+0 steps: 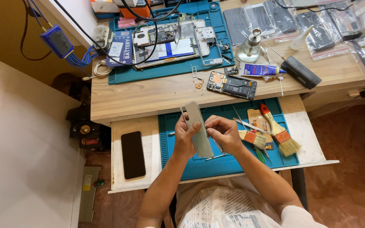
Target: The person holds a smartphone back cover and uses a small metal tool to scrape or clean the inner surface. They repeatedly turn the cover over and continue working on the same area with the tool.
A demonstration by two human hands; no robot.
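My left hand (185, 136) grips a grey flat phone panel (198, 126), held tilted above the teal mat (178, 166) on the pull-out shelf. My right hand (226, 133) pinches the panel's right edge, and a thin metal tool (219, 147) sticks out below its fingers. Both hands hover over the mat, touching only the panel.
A black phone (133, 154) lies on the shelf at the left. Two brushes (279, 131) and tweezers (250, 126) rest on the mat at the right. On the desk sit an opened phone (232, 84), a glue tube (260, 69), a glass bottle (250, 47) and a second teal mat (165, 69) with phone parts.
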